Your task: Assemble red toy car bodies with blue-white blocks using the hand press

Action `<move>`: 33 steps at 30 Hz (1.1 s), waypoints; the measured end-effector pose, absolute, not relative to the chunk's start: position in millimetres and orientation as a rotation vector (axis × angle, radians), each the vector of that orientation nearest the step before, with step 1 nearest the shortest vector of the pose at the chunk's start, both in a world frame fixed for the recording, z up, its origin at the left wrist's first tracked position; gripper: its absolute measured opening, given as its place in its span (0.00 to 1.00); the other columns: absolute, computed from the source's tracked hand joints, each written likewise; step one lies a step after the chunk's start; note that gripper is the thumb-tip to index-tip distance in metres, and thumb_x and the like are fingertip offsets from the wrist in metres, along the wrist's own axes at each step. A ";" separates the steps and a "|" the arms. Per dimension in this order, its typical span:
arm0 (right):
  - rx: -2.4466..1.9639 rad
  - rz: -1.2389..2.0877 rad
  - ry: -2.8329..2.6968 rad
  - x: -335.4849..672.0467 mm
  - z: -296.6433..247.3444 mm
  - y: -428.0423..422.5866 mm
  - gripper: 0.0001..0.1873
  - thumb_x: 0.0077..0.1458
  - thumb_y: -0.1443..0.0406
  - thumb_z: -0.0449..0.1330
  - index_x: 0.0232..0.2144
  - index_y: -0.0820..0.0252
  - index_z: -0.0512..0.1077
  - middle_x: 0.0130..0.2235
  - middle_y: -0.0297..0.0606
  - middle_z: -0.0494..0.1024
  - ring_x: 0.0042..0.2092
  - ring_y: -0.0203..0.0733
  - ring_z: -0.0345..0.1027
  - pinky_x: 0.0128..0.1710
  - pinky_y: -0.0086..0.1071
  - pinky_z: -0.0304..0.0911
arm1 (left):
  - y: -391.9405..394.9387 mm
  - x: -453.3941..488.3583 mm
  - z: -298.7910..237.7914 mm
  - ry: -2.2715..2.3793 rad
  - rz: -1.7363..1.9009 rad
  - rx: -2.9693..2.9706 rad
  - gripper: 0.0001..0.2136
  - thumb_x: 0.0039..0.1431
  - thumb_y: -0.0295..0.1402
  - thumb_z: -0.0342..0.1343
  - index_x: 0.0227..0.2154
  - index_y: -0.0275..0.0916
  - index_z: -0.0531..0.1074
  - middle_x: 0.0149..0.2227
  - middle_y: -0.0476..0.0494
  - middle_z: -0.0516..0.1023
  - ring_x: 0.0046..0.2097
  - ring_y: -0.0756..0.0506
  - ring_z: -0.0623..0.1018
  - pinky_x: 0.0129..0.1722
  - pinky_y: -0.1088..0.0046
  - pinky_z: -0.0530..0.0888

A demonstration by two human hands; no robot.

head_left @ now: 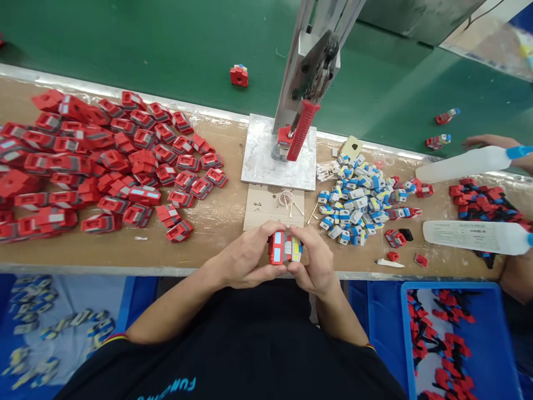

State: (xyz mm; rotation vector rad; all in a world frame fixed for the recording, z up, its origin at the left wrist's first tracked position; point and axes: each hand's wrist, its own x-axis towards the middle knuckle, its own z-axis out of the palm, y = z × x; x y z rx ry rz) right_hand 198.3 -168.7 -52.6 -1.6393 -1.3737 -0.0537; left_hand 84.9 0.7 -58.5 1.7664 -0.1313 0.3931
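Close to my body, at the bench's front edge, both hands meet. My left hand [250, 253] pinches a red plastic toy vehicle part [276, 250] with light-blue windows. A white, yellow and blue toy part [297, 249] is gripped by my right hand [315, 258], fingers bent around it. The two parts touch or nearly touch end to end; whether they are joined I cannot tell. Just ahead stands a lever press [310, 66] with a red handle [303, 130]. A red part [284, 135] sits under it on the metal base plate [262, 161].
Many red vehicle parts [144, 139] cover the left bench. Right lies a pile of white-blue parts [353, 200], with cotton swabs [290, 203] nearer. Two white bottles [466, 164] and a co-worker's hand [491, 141] are far right. Blue bins [452, 285] stand below the edge.
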 end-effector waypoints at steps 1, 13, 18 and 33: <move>-1.607 -0.075 -1.370 195.8 -55.7 -163.8 0.28 0.75 0.51 0.53 0.69 0.56 0.64 0.46 0.47 0.82 0.40 0.49 0.79 0.37 0.42 0.78 | -5.1 84.8 -63.2 -0.110 0.413 1.740 0.24 0.65 0.49 0.65 0.57 0.41 0.70 0.43 0.41 0.81 0.37 0.43 0.81 0.40 0.64 0.80; -1.442 -0.097 -0.801 187.1 -74.8 -150.4 0.20 0.74 0.44 0.49 0.53 0.49 0.66 0.32 0.32 0.69 0.30 0.42 0.64 0.31 0.35 0.62 | -12.6 85.6 -60.5 0.346 0.420 0.660 0.30 0.59 0.69 0.56 0.37 0.42 0.69 0.22 0.59 0.56 0.19 0.53 0.54 0.25 0.69 0.60; -1.422 -0.025 -0.835 185.5 -75.6 -149.0 0.23 0.73 0.43 0.51 0.59 0.47 0.67 0.36 0.35 0.74 0.34 0.44 0.69 0.33 0.37 0.66 | -13.5 80.1 -59.1 0.382 0.370 0.589 0.31 0.56 0.69 0.58 0.35 0.42 0.69 0.22 0.58 0.56 0.19 0.52 0.56 0.26 0.68 0.60; -1.423 0.030 -0.873 184.3 -84.1 -144.3 0.21 0.72 0.44 0.51 0.58 0.45 0.60 0.47 0.44 0.76 0.38 0.47 0.72 0.34 0.40 0.71 | -10.8 75.8 -63.0 0.335 0.365 0.522 0.27 0.59 0.64 0.59 0.35 0.41 0.72 0.23 0.58 0.55 0.20 0.52 0.55 0.26 0.67 0.62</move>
